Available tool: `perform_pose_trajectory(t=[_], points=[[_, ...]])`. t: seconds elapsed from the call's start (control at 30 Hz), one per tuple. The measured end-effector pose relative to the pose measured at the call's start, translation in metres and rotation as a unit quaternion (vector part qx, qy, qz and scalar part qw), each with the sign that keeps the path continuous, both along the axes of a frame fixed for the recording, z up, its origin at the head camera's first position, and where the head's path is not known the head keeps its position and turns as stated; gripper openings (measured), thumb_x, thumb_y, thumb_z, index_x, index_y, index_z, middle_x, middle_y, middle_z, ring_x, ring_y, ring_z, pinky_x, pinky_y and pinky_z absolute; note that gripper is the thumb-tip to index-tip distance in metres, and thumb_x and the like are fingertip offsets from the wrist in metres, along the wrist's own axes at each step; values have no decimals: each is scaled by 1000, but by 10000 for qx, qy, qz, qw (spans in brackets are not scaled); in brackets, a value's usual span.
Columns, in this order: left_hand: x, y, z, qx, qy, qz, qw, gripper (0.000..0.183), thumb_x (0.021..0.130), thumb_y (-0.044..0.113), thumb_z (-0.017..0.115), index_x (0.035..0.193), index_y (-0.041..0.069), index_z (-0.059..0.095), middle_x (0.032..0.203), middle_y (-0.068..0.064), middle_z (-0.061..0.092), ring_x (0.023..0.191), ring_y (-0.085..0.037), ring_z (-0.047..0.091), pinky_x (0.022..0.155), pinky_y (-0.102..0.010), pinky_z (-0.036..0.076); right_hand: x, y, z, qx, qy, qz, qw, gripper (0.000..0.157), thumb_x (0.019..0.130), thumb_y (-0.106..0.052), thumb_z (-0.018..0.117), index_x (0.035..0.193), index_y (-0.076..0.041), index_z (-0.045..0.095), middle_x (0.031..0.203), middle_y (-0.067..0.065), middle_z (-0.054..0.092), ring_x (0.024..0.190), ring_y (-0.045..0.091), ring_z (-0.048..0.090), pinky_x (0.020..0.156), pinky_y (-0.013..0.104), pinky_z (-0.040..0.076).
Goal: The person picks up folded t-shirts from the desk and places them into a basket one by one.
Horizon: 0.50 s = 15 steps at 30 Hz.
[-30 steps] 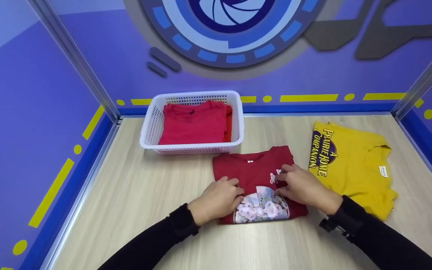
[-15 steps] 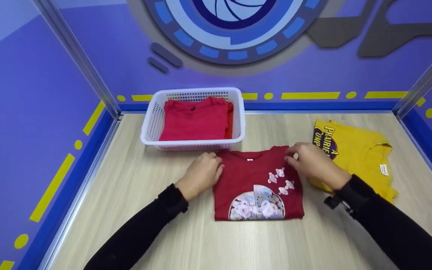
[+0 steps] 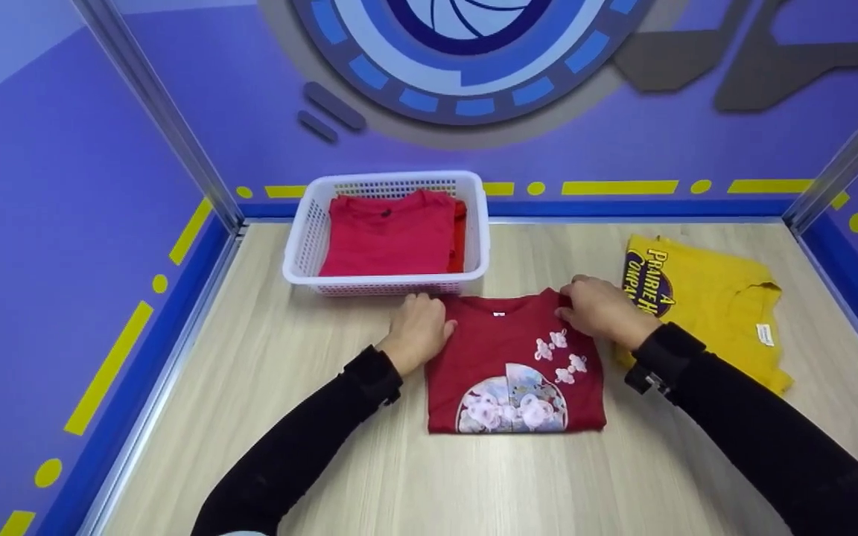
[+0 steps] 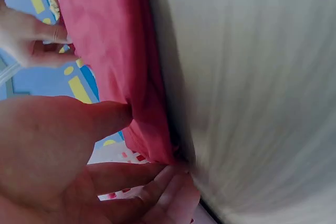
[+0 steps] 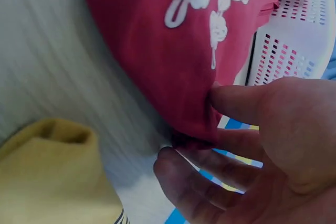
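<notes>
A dark red T-shirt point(image 3: 488, 350), folded into a neat rectangle, lies on the table with its collar away from me. White flower shapes and a half-round floral print decorate its front. At its far left corner my left hand point(image 3: 418, 331) pinches the cloth; in the left wrist view the thumb point(image 4: 113, 116) presses on top and the fingers reach round the edge. My right hand point(image 3: 604, 309) pinches the far right corner, thumb point(image 5: 239, 100) on the cloth and fingertips at its underside in the right wrist view.
A white plastic basket point(image 3: 291, 257) stands behind the left hand, holding a folded pinkish-red shirt point(image 3: 392, 238) and an orange-red one point(image 3: 459, 242). A folded yellow T-shirt point(image 3: 719, 313) lies to the right, partly behind the right hand. Printed walls point(image 3: 548, 149) border the table.
Both hands have gone from the middle of the dark red T-shirt to its two far corners and now grip them. The shirt's front lies flatter; basket and yellow shirt stay put.
</notes>
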<state>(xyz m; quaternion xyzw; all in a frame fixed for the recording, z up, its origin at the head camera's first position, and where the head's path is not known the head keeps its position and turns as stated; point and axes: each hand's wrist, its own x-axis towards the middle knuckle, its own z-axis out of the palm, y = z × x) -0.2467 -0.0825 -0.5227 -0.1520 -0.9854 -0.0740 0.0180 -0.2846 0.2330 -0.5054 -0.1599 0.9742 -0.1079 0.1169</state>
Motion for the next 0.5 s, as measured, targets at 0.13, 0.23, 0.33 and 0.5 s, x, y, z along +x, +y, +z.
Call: perform_pose_trajectory(t=[0.13,0.23,0.33,0.5], points=[[-16,-5,-9,239,-112,104,9996,37,102,32,78,95,-4,79,98,-25,79,98,-45,77,85,-55,64,-2,-1,2,17,-177,-28,9998,36,108,-22,69,130,7,73,112,22,69,97,34,66,96,54,60],[-37,-13,-37,366,116,60,9992,33,98,33,78,86,2,78,90,-21,79,89,-43,78,74,-58,63,-4,-2,3,-96,-263,-22,9996,34,109,-20,68,127,7,73,110,22,71,97,34,66,94,53,60],[-47,-15,-52,359,84,-26,9993,28,98,30,75,85,5,77,89,-17,78,88,-40,79,72,-58,63,-4,-2,0,-240,-259,63,9994,34,108,-19,67,128,8,72,113,24,71,100,35,67,96,55,59],[-30,-10,-15,536,-713,-16,9960,27,102,26,71,92,2,75,102,-19,79,101,-41,78,88,-58,64,0,3,-8,-587,-80,93,9982,32,108,-17,66,127,7,72,112,23,70,100,35,66,95,56,58]])
